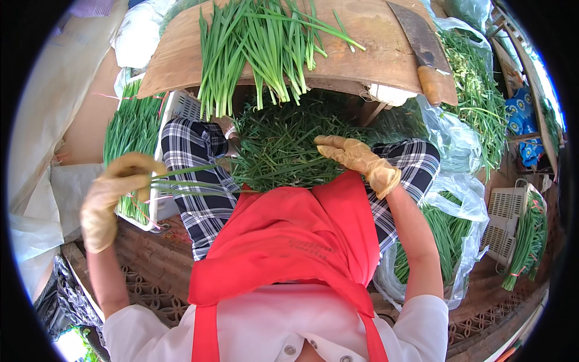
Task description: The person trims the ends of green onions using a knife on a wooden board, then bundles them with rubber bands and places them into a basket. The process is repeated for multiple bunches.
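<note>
My left hand (118, 190), in a tan rubber glove, pinches a few long green chive blades (194, 183) that stretch across toward my lap. It is slightly blurred and hovers over the white crate at my left. My right hand (355, 156), gloved alike, holds nothing; its fingers are extended, a little apart, above a heap of loose green trimmings (289, 140) between my knees. Before me, garlic chives (267, 54) are spread on a wooden board (362, 27), their pale ends hanging over its near edge. A cleaver (418, 47) with a wooden handle lies at the board's right.
Left of my knee stands a white plastic crate (174, 106) with bundled chives (135, 126). Clear plastic bags (452, 135) of greens line the right side, near a cream basket (502, 217) and a tied chive bundle (527, 240). My red apron (289, 235) covers my lap.
</note>
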### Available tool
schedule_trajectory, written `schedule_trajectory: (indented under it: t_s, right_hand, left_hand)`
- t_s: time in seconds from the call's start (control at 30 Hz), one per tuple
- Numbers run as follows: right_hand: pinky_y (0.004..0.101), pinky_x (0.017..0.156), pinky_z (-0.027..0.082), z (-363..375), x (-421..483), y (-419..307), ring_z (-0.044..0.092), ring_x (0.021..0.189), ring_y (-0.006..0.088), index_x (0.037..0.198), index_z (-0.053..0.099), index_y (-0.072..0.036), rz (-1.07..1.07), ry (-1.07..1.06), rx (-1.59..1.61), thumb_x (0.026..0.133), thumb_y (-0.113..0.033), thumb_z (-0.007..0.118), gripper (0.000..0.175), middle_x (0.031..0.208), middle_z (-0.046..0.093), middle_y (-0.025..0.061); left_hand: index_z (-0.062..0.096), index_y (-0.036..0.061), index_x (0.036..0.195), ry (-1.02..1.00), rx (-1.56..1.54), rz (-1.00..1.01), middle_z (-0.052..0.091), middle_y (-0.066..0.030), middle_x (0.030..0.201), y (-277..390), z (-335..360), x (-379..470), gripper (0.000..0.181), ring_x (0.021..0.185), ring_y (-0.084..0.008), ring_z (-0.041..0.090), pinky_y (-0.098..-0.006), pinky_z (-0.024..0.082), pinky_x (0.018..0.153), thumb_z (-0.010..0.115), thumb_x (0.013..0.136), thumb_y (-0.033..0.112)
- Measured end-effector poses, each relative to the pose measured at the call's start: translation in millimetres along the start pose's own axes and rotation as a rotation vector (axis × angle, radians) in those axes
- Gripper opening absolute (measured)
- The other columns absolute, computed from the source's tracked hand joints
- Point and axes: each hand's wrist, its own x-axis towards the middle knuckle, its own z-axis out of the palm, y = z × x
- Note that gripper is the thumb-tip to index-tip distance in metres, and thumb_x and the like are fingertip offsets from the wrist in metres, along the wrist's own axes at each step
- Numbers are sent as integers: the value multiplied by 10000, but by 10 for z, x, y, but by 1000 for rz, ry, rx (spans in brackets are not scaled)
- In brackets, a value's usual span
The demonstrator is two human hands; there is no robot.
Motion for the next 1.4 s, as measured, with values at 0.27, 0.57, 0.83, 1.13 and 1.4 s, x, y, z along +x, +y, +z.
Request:
schedule_trajectory:
  t_s: [0.27, 0.57, 0.83, 1.13, 1.4]
  right_hand:
    - [370, 1171, 201, -28, -15, -473, 355, 1406, 210, 1512, 321, -34, -119, -308, 885, 871, -826, 229, 1023, 1532, 377, 160]
    - [377, 1140, 312, 234, -77, -595, 427, 1367, 254, 1458, 404, 1, -27, 123, 443, 948, -652, 438, 829, 1442, 485, 190]
    - [361, 1094, 348, 345, 30, -705, 475, 1268, 225, 1496, 334, -40, -117, 269, 1015, 964, -701, 277, 850, 1473, 426, 186]
    - [359, 940, 463, 607, 136, -403, 582, 1025, 221, 1430, 467, -60, -6, 535, -113, 973, -488, 542, 630, 1200, 629, 121]
    - [189, 600, 434, 705, 481, -1073, 576, 724, 39, 1519, 294, -102, 160, 373, 757, 939, -314, 671, 723, 979, 675, -2]
  left_hand:
    - [584, 32, 1285, 573, -268, 514, 636, -47, 1166, 116, -1389, -54, 383, 930, -122, 599, -293, 481, 943, 565, 986, 270]
    - [609, 79, 1266, 348, 429, 494, 666, -71, 1007, -3, 380, 1497, 367, 886, -145, 590, -292, 513, 798, 651, 904, 114]
    - [660, 142, 1202, -212, -261, 304, 574, -8, 923, -534, 2063, 712, 426, 681, -96, 512, -250, 474, 641, 741, 784, 128]
    - [649, 40, 843, -8, -270, 422, 618, -57, 864, -683, 2069, 656, 69, 780, -159, 603, -297, 501, 674, 710, 810, 46]
    - [588, 122, 1287, 516, 429, 733, 537, -159, 1314, -234, 646, 1357, 508, 1196, -315, 526, -392, 447, 1005, 750, 828, 266]
